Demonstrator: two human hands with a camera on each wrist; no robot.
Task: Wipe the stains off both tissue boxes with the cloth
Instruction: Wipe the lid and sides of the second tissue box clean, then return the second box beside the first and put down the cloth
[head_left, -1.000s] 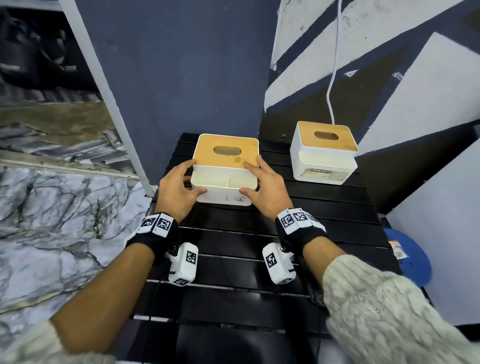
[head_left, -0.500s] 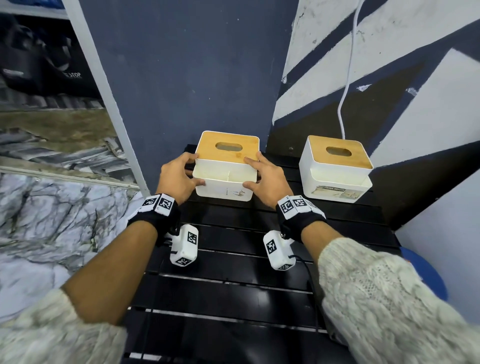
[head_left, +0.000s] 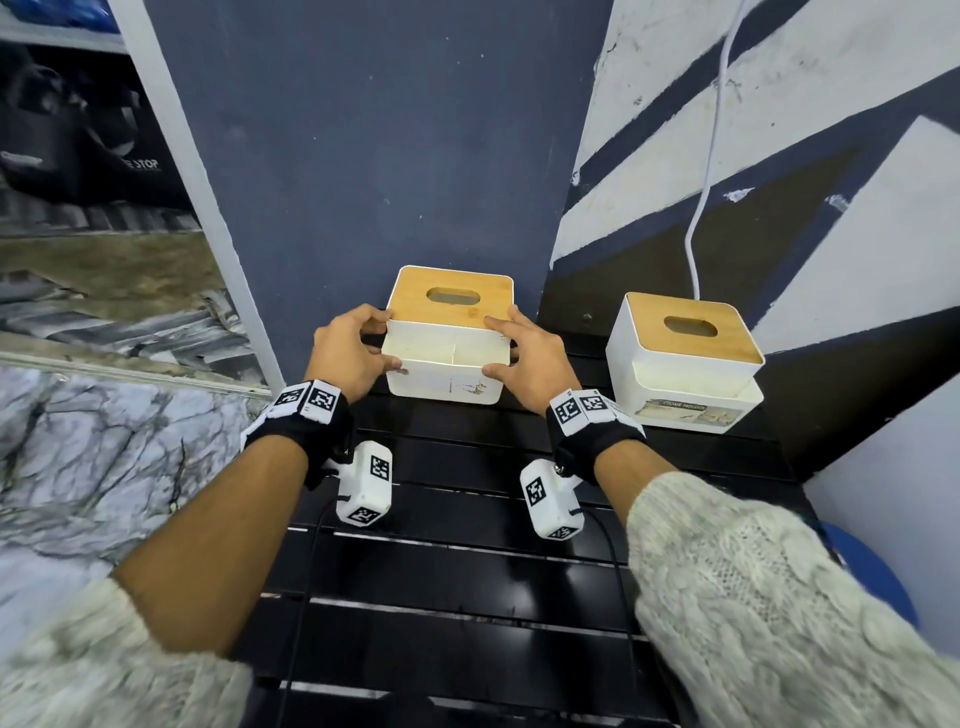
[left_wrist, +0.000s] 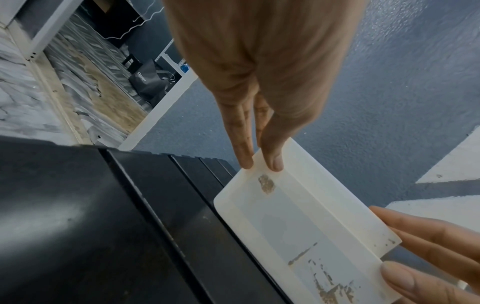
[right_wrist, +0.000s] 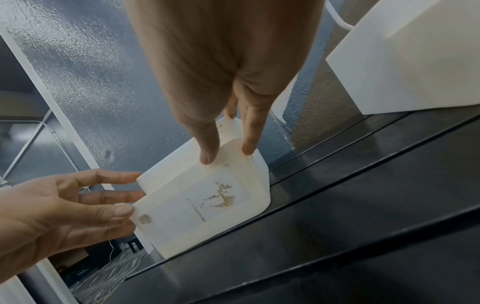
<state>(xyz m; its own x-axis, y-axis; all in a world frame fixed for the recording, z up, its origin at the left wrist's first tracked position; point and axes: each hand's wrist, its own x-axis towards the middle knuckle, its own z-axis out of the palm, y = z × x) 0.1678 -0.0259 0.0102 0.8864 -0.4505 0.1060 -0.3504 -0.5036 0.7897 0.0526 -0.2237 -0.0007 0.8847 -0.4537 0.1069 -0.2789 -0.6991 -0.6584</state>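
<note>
Both hands grip the left tissue box at the back of the black desk.

The left hand (head_left: 349, 349) holds the box's left side, thumb on the front, fingers curled round the edge; the right hand (head_left: 527, 358) clasps its right side likewise. The left tissue box (head_left: 445, 358), white with a wooden lid, shows brownish stains (right_wrist: 222, 198) on its front face. The second tissue box (head_left: 680, 364) stands well apart to the right on the desk (head_left: 467, 561), near a white cable (head_left: 709, 156) hanging down the painted wall.
</note>
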